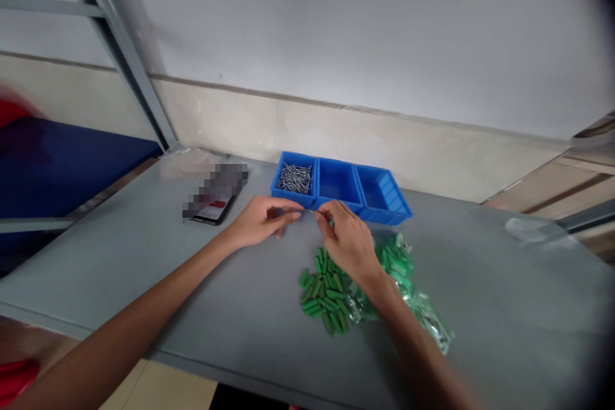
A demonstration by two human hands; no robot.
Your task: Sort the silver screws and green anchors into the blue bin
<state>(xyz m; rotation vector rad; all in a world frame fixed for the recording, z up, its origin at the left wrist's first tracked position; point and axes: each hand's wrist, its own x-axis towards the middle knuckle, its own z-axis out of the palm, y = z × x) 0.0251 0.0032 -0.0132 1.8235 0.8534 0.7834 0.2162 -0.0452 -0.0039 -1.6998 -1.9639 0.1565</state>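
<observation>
My left hand [263,221] and my right hand [346,240] meet over the grey table, just in front of a blue bin. Between their pinched fingertips runs a thin metal screw [310,210]. The right hand also seems to pinch a green wall plug, mostly hidden by the fingers. Below the right hand lies a pile of green plastic wall plugs [324,295] spilling from a torn clear bag [413,295]. The left compartment of the blue bin [294,178] holds several silver screws.
The blue three-part bin [384,213] has middle and right compartments that look empty. A phone [214,202] lies left of the bin. A crumpled clear bag [523,229] sits far right. A wall rises behind the grey table [144,256].
</observation>
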